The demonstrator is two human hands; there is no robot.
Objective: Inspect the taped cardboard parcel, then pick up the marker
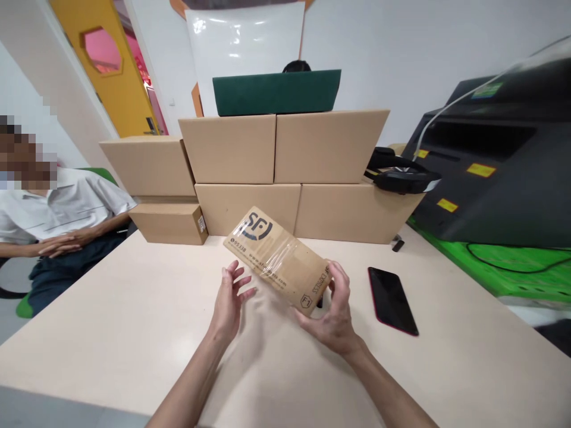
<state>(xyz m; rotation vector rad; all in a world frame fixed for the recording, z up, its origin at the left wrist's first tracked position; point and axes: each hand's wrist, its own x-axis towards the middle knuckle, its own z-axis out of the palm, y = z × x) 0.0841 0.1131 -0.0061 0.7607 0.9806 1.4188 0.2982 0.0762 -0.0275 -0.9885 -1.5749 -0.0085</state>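
A flat brown cardboard box [279,258] printed with SF lettering and crossed by clear tape is held tilted above the table. My right hand [332,312] grips its lower right end, thumb at the near corner and fingers along the far side. Just left of the box, my left hand [231,300] is held apart from it, fingers spread and slightly curled, with nothing in them. A small dark object shows between the box and my right palm; I cannot make out what it is.
A black phone [393,301] lies on the pale table [134,321] at the right. Stacked cartons [247,205] line the back, topped by a green box [276,93]. A black headset [404,178] rests on the right carton beside a large dark machine [486,154]. A person [71,208] sits at the left.
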